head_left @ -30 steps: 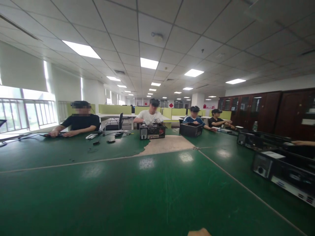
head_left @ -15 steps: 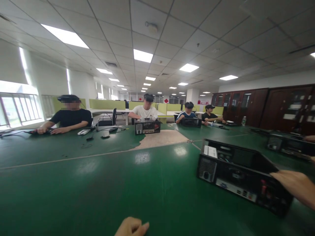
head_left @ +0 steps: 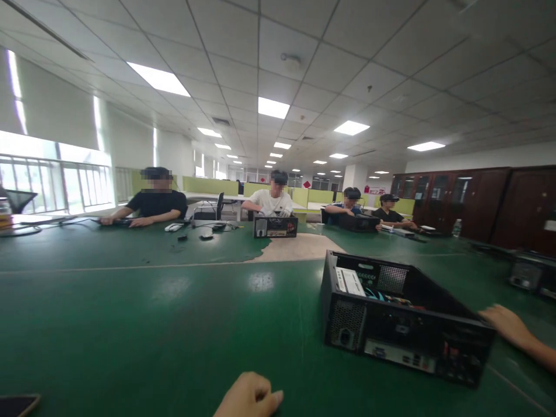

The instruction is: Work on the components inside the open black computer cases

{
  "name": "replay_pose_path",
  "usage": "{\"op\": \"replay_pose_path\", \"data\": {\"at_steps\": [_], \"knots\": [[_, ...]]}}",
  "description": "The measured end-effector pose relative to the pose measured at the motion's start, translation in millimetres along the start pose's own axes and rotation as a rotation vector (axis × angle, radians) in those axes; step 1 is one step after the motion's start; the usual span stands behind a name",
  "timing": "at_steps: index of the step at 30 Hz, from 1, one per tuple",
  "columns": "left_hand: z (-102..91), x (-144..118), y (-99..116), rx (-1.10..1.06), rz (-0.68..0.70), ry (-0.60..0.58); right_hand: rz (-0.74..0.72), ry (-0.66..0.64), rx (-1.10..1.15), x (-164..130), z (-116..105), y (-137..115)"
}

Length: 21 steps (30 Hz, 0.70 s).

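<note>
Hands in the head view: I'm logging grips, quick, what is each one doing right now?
Left hand: loosely curled at the bottom edge, holding nothing visible.
Right hand: open, fingers flat at the far right end of the open computer case.

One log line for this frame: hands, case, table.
left hand: loosely curled, low over table, holds nothing | right hand: at right end of computer case, contact unclear | case: open top, flat on table

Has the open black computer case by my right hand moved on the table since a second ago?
Yes. The open black metal computer case has slid left along the green table, toward the bare tan patch, with the right hand at its far end.
</note>
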<state>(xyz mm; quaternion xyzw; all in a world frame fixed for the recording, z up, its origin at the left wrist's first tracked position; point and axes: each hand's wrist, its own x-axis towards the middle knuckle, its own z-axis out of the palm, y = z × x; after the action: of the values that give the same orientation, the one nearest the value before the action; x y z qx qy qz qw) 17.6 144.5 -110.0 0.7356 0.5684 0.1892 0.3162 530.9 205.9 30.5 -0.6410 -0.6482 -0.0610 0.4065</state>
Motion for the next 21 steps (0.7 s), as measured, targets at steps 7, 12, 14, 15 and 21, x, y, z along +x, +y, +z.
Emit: {"op": "replay_pose_path", "data": {"at_steps": [7,12,14,15,21], "knots": [[2.6,-4,7,0.203,-0.061,0.022,0.047,0.087,0.033,-17,8,32],[6.6,-1,6,0.283,-0.082,-0.020,0.069,0.104,0.075,-8,8,31],[7.1,-1,6,0.305,-0.072,-0.022,0.112,0.118,0.087,-4,8,24],[7.1,-1,7,0.313,-0.065,-0.022,0.134,0.117,0.104,-4,8,20],[7.5,-4,10,0.383,-0.075,-0.017,0.135,-0.019,0.221,-53,19,-19]]}}
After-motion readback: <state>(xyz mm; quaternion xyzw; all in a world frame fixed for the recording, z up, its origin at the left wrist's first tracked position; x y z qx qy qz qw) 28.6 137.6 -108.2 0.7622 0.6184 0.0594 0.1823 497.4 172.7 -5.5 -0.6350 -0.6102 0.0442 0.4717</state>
